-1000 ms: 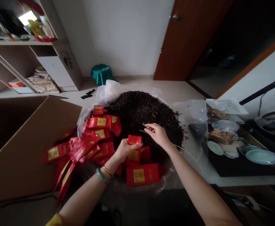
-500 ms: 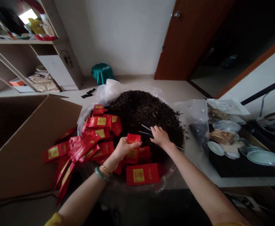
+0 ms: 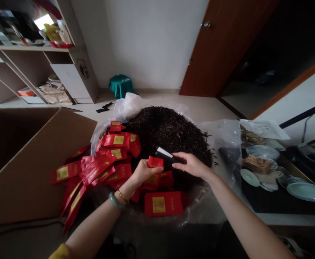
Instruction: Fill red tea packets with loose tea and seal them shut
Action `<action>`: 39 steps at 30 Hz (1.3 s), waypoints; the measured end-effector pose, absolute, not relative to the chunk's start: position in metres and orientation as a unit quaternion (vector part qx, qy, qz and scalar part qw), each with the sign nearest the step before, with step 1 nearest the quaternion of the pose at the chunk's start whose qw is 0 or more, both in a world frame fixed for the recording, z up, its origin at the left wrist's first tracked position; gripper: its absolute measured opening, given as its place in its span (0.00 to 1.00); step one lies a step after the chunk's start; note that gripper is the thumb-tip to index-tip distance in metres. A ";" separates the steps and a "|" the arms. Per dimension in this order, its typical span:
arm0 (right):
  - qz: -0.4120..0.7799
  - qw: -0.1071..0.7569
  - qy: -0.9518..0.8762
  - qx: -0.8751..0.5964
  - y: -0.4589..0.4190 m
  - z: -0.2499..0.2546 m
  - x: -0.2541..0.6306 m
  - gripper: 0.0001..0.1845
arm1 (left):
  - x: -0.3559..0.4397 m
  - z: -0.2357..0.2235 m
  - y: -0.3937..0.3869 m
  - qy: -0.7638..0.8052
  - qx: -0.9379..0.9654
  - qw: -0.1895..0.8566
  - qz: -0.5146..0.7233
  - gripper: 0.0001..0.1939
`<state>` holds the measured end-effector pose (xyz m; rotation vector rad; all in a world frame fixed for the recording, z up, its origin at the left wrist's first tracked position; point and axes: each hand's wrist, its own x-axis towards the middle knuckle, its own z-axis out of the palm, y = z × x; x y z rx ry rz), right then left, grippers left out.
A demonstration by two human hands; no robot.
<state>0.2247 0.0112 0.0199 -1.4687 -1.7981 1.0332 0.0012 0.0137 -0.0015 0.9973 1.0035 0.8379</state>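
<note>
My left hand (image 3: 141,173) pinches a small red packet (image 3: 155,162) with gold lettering, holding it upright over the near side of the heap. In my right hand (image 3: 192,164) is a black hand-held bag sealer (image 3: 168,157), a clamp-like tool with a white strip along its top. Its front end is just above the packet's upper edge; I cannot tell whether they touch. Below my hands lies a stack of flat red packets (image 3: 163,203) with gold labels. More red packets (image 3: 99,167) pile up on the left. Dark loose tea leaves (image 3: 170,126) form a large mound behind my hands.
Clear plastic sheeting (image 3: 130,104) surrounds the mound. An open cardboard box (image 3: 52,158) stands at left, near shelves (image 3: 36,68). On the right, a black tray (image 3: 265,201) bears dishes and bags. A green-covered stool-like object (image 3: 120,86) sits by the wall, and a brown door (image 3: 200,54) is open.
My right hand has turned the sealer, so its white strip now shows, and brought it nearer the packet's top. The left hand keeps its packet. The whole view has shifted slightly.
</note>
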 end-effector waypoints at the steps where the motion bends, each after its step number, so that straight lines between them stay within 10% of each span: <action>1: 0.390 0.285 -0.685 -0.545 0.007 0.024 0.219 0.25 | 0.001 -0.001 0.013 0.445 0.449 0.681 0.370 0.21; 15: 0.316 0.270 -0.728 -0.545 -0.003 0.037 0.189 0.12 | 0.001 -0.004 0.008 0.415 0.497 0.680 0.344 0.18; 39: 0.320 0.227 -0.757 -0.523 -0.005 0.044 0.192 0.21 | 0.001 0.003 0.002 0.423 0.514 0.640 0.383 0.21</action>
